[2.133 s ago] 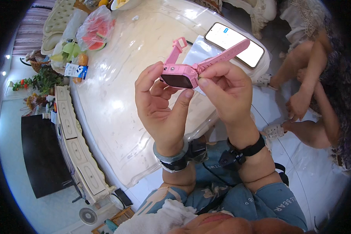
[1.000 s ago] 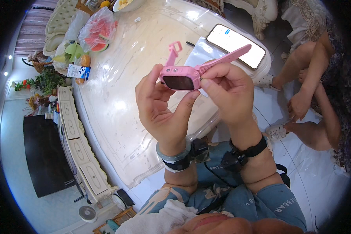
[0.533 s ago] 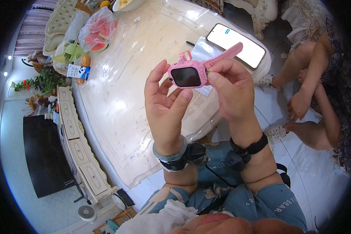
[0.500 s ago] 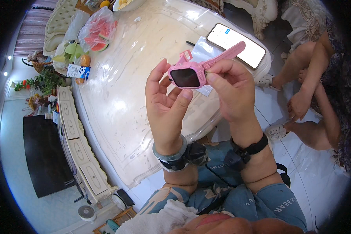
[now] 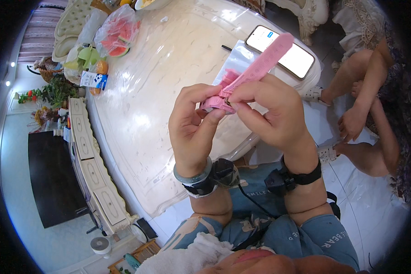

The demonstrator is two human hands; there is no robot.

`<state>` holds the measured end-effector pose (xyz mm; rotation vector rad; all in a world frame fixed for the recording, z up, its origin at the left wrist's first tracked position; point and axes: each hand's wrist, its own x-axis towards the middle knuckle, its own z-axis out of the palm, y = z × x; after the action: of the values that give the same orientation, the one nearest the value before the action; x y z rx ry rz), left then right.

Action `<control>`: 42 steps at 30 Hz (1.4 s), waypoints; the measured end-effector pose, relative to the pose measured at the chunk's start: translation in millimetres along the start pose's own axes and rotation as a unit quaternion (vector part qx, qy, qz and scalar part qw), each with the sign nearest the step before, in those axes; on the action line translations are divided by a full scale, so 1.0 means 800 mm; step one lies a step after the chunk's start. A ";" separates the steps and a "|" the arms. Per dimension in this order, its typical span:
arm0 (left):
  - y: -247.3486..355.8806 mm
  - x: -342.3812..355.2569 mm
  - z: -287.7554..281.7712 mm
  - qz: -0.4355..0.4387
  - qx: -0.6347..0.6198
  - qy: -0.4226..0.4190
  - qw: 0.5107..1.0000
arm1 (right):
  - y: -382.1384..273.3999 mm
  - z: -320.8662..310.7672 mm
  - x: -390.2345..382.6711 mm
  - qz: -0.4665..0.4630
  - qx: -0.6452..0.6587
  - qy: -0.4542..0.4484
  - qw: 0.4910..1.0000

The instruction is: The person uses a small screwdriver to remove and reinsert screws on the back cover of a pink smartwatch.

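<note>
A pink smartwatch (image 5: 211,104) is held over the near side of the table between my two hands. My left hand (image 5: 189,125) grips its case between thumb and fingers. The thumb and forefinger of my right hand (image 5: 278,112) pinch the side of the case, close to where the strap joins it. There a small brassy or dark spot shows; what it is I cannot make out. One long strap half (image 5: 260,61) points up and to the right, the other is short and folded. The watch screen is turned out of sight.
A lit phone (image 5: 297,59) and a white sheet or bag (image 5: 235,61) lie on the cream table (image 5: 141,150) beyond my hands. Bagged watermelon (image 5: 118,34) and a blue-white carton (image 5: 93,81) are at the far left. Another person's arms (image 5: 367,96) rest at the right.
The watch has been tilted so its screen no longer faces me and its edge shows. Both hands have closed in around it and sit slightly lower; the strap now stands up more steeply.
</note>
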<state>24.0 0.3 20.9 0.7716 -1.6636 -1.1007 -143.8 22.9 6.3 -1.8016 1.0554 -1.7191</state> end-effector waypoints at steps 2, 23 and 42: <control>-0.001 -0.001 -0.001 -0.004 0.017 -0.007 1.000 | -0.002 0.003 -0.001 -0.003 -0.041 -0.009 0.999; -0.023 -0.003 -0.016 0.006 0.282 0.029 0.959 | 0.018 0.031 -0.008 0.049 -0.114 -0.044 0.991; -0.038 -0.007 0.006 -0.014 0.289 0.067 0.955 | 0.035 0.043 -0.021 0.107 -0.013 0.049 0.993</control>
<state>21.2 -5.4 -9.6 1.2125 -1.8797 -0.5532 -115.4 12.1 -30.5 -1.5683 1.2687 -1.6839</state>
